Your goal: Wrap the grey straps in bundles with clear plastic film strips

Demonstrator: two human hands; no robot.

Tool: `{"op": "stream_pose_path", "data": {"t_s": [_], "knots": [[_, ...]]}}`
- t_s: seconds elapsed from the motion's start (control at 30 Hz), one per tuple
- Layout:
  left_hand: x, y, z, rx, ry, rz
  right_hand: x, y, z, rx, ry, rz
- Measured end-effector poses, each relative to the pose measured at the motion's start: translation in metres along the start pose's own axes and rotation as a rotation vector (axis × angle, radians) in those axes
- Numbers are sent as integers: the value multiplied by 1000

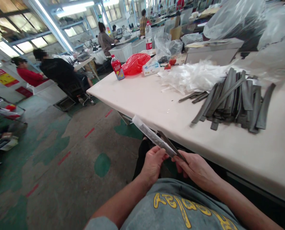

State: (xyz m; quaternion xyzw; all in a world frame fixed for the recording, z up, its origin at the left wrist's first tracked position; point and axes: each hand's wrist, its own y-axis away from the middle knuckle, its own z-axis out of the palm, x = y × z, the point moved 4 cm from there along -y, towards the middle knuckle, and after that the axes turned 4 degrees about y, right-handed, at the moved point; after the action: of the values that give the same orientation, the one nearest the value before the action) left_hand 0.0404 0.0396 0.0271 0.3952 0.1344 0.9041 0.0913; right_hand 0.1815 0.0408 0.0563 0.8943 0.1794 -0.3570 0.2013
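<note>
At lower centre of the frame, just off the table (157, 105) edge, the left hand (153, 164) has its grip closed on the near end of a narrow clear sleeve (147, 131), something dark showing through it. The right hand (195, 169) pinches a dark strip (171, 146) lying slantwise against that sleeve. On the table at right sits a loose heap of strips (233, 99), empty clear bags (192, 78) behind it. Farther back, a red bag (135, 63) bulges (contents hidden) beside a red drink bottle (117, 67).
</note>
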Motion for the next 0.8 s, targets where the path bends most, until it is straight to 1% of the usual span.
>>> {"op": "stream_pose_path", "data": {"t_s": [0.07, 0.1, 0.13, 0.17, 0.2, 0.27, 0.33, 0.37, 0.4, 0.5, 0.53, 0.57, 0.6, 0.7, 0.77, 0.8], "knots": [[20, -10, -4, 48, 82, 145, 2, 0, 2, -7, -12, 12], [26, -14, -6, 80, 113, 201, 3, 0, 4, -9, -19, 15], [28, -16, -8, 104, 128, 227, 4, -1, 5, -4, -23, 14], [26, -17, -8, 114, 122, 216, 5, -2, 6, 9, -27, 8], [19, -16, -6, 107, 101, 175, 5, -4, 6, 28, -31, -2], [0, -10, 0, 51, 42, 63, 6, -7, 6, 68, -35, -21], [-10, -6, 6, -5, -8, -5, 7, -9, 6, 92, -34, -26], [-8, -6, 6, -12, -11, 11, 8, -8, 6, 93, -30, -23], [0, -9, 6, -2, 4, 62, 10, -7, 6, 87, -26, -19], [32, -24, -2, 84, 94, 265, 15, -1, 9, 63, -23, -6], [38, -28, -4, 111, 108, 291, 16, -1, 10, 60, -25, -3], [38, -30, -5, 126, 107, 282, 17, 0, 11, 64, -26, 2], [34, -30, -5, 126, 90, 244, 18, -1, 12, 72, -25, 8], [6, -19, 1, 91, 3, 89, 20, -4, 11, 109, -21, 20], [-6, -10, 5, 59, -43, 46, 21, -4, 9, 121, -21, 15], [-5, -8, 8, 43, -47, 57, 22, -3, 9, 121, -20, 10]]}}
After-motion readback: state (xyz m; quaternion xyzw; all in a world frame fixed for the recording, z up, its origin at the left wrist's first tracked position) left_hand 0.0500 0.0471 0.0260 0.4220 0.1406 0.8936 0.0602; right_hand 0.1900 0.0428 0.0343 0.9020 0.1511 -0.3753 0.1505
